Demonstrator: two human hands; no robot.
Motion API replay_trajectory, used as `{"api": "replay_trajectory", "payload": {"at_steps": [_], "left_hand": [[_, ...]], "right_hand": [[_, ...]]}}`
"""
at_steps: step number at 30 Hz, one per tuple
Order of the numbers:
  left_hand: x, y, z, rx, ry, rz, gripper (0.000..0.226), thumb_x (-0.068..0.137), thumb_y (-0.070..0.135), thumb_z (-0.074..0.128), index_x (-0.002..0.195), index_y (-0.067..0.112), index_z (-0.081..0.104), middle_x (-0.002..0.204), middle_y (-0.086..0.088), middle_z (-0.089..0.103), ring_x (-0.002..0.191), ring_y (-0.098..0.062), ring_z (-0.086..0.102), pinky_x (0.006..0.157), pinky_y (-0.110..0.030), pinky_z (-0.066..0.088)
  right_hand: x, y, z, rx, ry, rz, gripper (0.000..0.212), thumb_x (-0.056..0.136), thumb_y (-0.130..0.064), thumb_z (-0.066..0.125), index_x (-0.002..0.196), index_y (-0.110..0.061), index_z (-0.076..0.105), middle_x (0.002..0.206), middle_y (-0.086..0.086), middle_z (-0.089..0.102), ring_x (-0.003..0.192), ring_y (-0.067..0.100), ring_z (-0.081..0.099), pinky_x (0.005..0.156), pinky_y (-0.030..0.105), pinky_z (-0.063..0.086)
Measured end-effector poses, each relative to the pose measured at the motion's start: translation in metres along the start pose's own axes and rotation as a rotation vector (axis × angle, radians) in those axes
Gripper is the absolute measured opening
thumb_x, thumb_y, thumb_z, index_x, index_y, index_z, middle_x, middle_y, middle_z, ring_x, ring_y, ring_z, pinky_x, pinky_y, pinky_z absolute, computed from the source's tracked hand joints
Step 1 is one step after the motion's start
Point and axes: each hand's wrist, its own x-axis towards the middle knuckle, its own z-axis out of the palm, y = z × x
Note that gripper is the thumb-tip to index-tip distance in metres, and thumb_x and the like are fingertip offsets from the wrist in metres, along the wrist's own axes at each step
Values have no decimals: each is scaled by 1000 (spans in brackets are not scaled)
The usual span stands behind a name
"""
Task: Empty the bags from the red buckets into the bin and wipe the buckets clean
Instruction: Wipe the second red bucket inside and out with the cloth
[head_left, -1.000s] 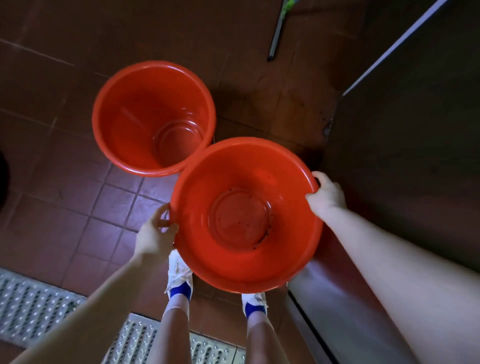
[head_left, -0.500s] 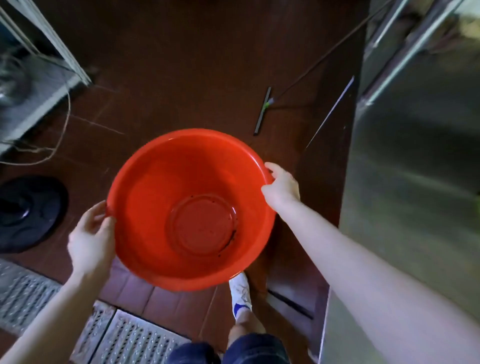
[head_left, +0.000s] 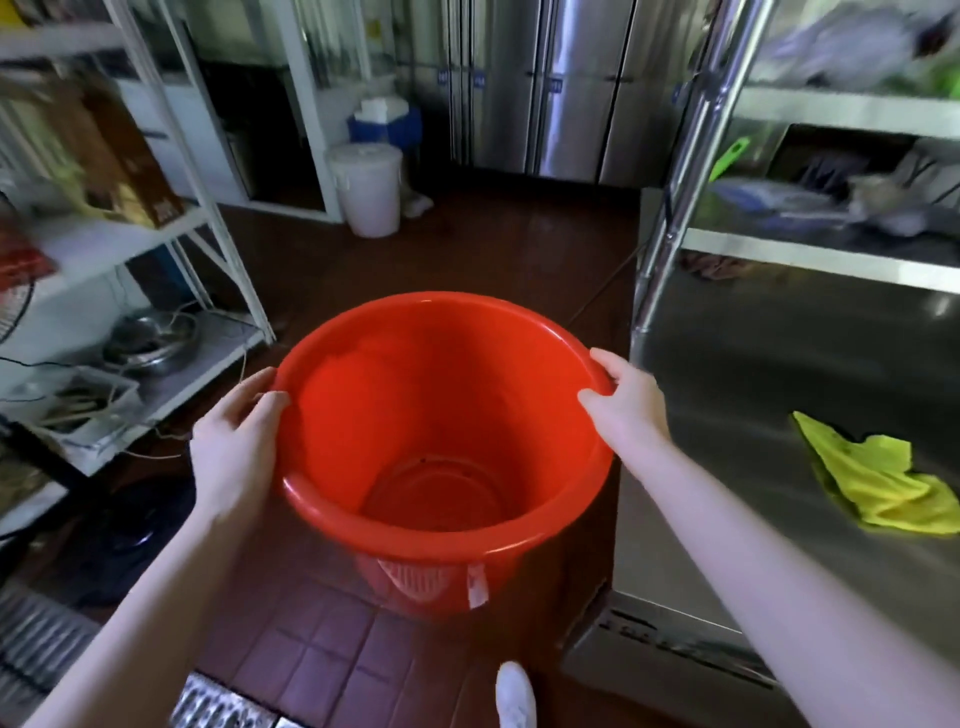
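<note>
the left hand (head_left: 234, 447) had its thumb hooked over the rim at about nine o'clock on the red bucket (head_left: 441, 441), the other fingers curled down the outer wall, closed firmly on the plastic; the right hand (head_left: 626, 402) clamped the opposite rim near two o'clock, thumb inside, fingers wrapped under the lip. between them the bucket hung upright and clear of the tiled floor (head_left: 322, 649), its mouth toward the camera, just beside the front edge of a steel counter (head_left: 779, 374) at three o'clock. inside, no bag showed — only bare red plastic and a few dark specks around the ringed base, so the emptying of this one looked done while the wiping looked still owed. a crumpled yellow cloth (head_left: 878, 483) lay on the counter at about four o'clock, well apart from either hand and apparently untouched; it seemed the likely tool for the wipe. a white lidded tub (head_left: 369, 187) stood on the floor at twelve o'clock — whether it was the bin could not be told. only one red bucket was visible, so the state of any others could not be judged.
</note>
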Motion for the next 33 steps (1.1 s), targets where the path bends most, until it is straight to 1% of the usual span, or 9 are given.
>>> {"api": "replay_trajectory", "payload": {"at_steps": [6, 9, 12, 16, 21, 25, 29, 31, 33], "left_hand": [[-26, 56, 47, -111, -55, 67, 38, 65, 41, 64, 101, 48, 71, 84, 11, 72, 77, -15, 67, 76, -40, 57], [-43, 79, 84, -128, -113, 95, 39, 63, 40, 64, 101, 51, 69, 75, 12, 64, 62, -8, 62, 58, -31, 51], [-62, 96, 129, -123, -166, 94, 40, 63, 38, 65, 101, 52, 67, 82, 9, 67, 59, -5, 65, 53, -25, 50], [-89, 108, 196, -74, -196, 66, 42, 61, 37, 67, 99, 55, 65, 91, 6, 68, 72, -11, 70, 59, -30, 56], [-130, 107, 269, -4, -169, 22, 40, 63, 28, 67, 96, 51, 67, 87, 7, 68, 63, -13, 69, 56, -35, 60], [-162, 111, 326, 12, -58, -13, 31, 71, 26, 66, 90, 50, 68, 88, 9, 67, 47, -2, 59, 43, -21, 50], [-184, 117, 369, 35, 71, -47, 28, 70, 28, 63, 85, 51, 69, 86, 9, 66, 45, 0, 55, 45, -23, 46], [-192, 119, 386, 55, 101, -42, 27, 69, 30, 61, 87, 49, 68, 86, 8, 66, 53, -5, 59, 50, -26, 46], [-198, 122, 401, 78, 112, -29, 29, 69, 31, 58, 93, 46, 68, 85, 9, 64, 61, -7, 59, 56, -27, 46]], "right_hand": [[-17, 6, -87, 7, 167, 10, 52, 84, -10, 60, 134, -24, 55, 129, 0, 62, 115, 19, 60, 98, 30, 45], [-12, 20, -129, 4, 246, 31, 51, 84, -9, 60, 133, -22, 57, 127, 1, 63, 115, 19, 60, 93, 25, 42], [3, 44, -169, 12, 274, 57, 50, 84, -9, 59, 132, -21, 58, 129, 1, 62, 117, 19, 59, 99, 29, 44], [37, 89, -213, 14, 252, 96, 49, 83, -9, 58, 131, -19, 59, 129, 2, 63, 118, 19, 59, 99, 27, 43], [89, 151, -253, -6, 161, 86, 47, 85, -9, 60, 131, -20, 59, 129, 2, 63, 119, 19, 58, 94, 22, 40], [140, 188, -290, 33, 91, 20, 46, 88, -14, 61, 133, -23, 58, 130, -1, 62, 118, 15, 58, 90, 18, 38], [185, 221, -318, 196, -11, -18, 38, 98, -33, 51, 134, -24, 55, 132, -1, 59, 121, 14, 55, 105, 32, 43], [196, 250, -325, 249, 25, 32, 36, 100, -37, 42, 130, -23, 56, 130, 0, 61, 118, 18, 57, 102, 40, 47], [195, 292, -326, 168, 35, 70, 32, 100, -33, 42, 123, -20, 60, 121, 5, 65, 111, 26, 61, 97, 43, 48]]}}
